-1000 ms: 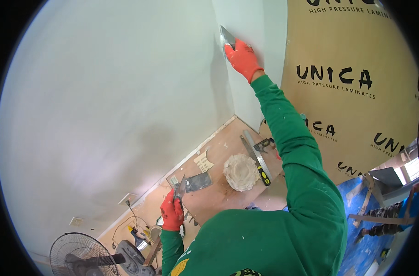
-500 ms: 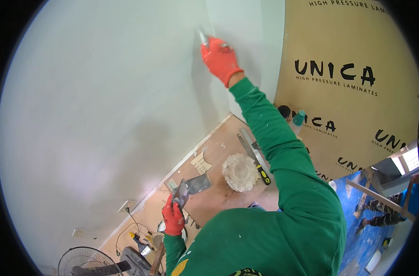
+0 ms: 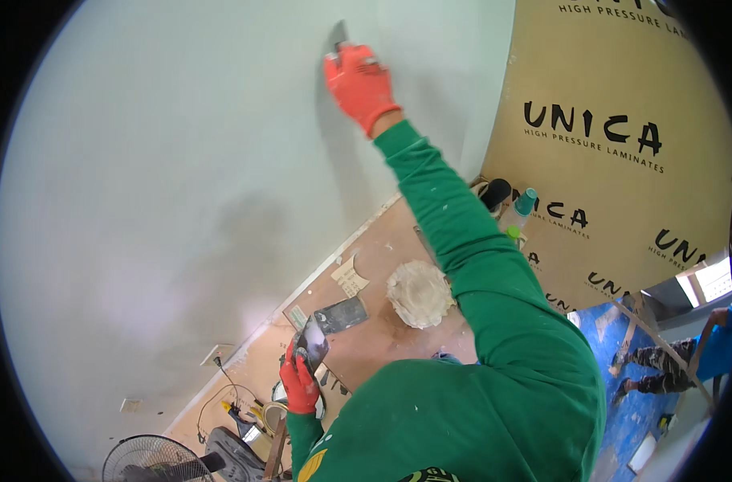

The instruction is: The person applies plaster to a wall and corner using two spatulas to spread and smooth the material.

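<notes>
My right hand (image 3: 359, 84), in a red glove, is closed round a putty knife (image 3: 339, 32). The knife's blade is at the pale wall (image 3: 181, 120), high up. Down at the lower left, my left hand (image 3: 301, 384), also red-gloved, grips a broad scraper (image 3: 314, 344) with its blade pointing upward; its handle is mostly hidden by the fingers. Just beyond that blade a dark grey rectangular piece (image 3: 341, 315) lies on the brown board (image 3: 374, 353). Farther right on the board sits a round, whitish, crusted mass (image 3: 420, 295).
A torn paper piece (image 3: 350, 278) lies near the wall. A bottle with a teal cap (image 3: 526, 201) stands by the brown printed sheet (image 3: 607, 64). At the lower left are a fan (image 3: 153, 464) and a plugged-in cord (image 3: 229, 377). Another person (image 3: 679, 361) is at the far right.
My right hand has swept left and slightly up along the wall with the putty knife. My left hand keeps its scraper, its blade slightly turned.
</notes>
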Available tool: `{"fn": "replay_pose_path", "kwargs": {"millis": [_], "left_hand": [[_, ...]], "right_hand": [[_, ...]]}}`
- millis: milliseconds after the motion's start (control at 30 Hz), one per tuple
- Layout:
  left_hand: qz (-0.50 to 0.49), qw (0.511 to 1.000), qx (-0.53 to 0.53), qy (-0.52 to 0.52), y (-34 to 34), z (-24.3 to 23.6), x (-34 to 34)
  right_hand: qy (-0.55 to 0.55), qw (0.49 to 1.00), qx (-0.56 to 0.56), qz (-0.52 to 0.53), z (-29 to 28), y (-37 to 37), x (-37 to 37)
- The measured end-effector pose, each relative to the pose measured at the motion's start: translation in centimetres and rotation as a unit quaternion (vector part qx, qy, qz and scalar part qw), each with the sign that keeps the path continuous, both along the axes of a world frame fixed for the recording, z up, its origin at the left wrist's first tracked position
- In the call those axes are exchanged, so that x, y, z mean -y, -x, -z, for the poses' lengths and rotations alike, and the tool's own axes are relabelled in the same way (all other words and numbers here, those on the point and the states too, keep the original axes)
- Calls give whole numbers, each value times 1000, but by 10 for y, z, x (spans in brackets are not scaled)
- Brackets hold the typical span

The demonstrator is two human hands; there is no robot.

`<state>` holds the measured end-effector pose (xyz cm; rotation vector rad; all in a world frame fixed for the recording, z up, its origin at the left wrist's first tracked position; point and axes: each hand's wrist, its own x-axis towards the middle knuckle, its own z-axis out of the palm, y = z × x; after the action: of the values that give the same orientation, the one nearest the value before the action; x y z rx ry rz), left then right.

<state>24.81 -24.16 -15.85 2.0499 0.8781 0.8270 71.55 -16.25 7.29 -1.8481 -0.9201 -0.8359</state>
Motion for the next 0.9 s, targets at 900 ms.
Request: {"fn": "replay_pose_path", "kwargs": {"millis": [900], "left_hand": [[-19, 998, 34, 39, 0, 22, -9]], "right_hand": [[-67, 987, 143, -24, 13, 2, 5]]}}
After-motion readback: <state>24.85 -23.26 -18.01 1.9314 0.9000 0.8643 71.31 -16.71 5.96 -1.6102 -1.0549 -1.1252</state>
